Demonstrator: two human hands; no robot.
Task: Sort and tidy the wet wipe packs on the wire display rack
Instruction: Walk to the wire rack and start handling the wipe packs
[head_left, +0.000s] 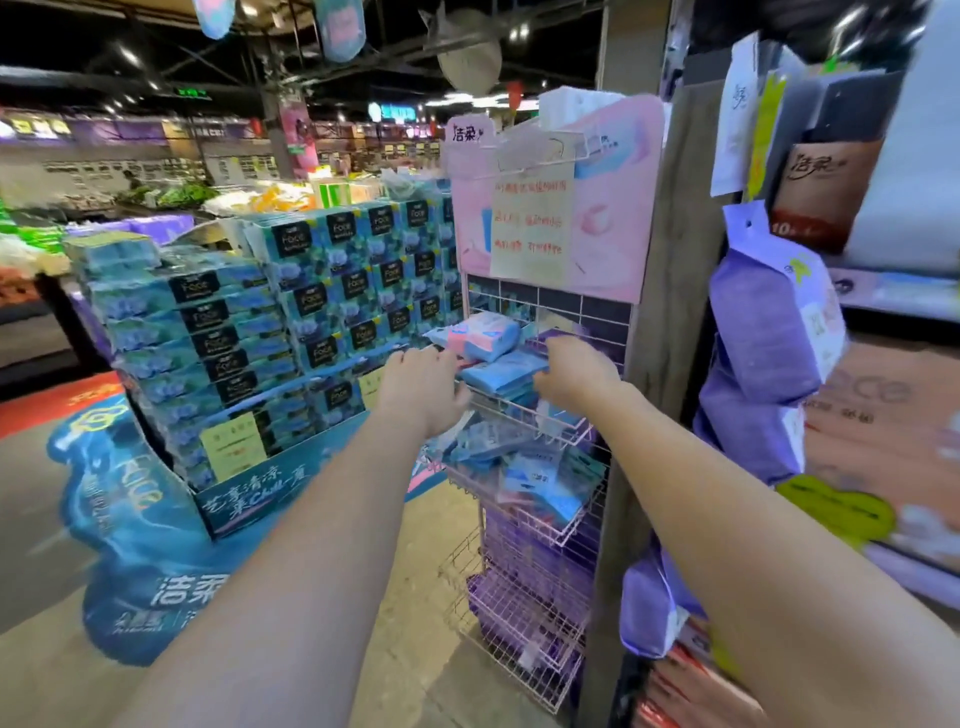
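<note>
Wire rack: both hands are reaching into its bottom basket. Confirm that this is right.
Wrong basket. The head view shows the left hand and right hand reaching into the top basket of the wire rack, among blue and pink packs; the bottom basket is untouched.

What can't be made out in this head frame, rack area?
Head view:
- Left hand: fingers hidden behind the hand's back; grip unclear.
- Right hand: same, over the blue packs.
- Paper sign: writing motion-blurred, unreadable.
- Purple packs in lower baskets: blurred, uncountable.
</note>
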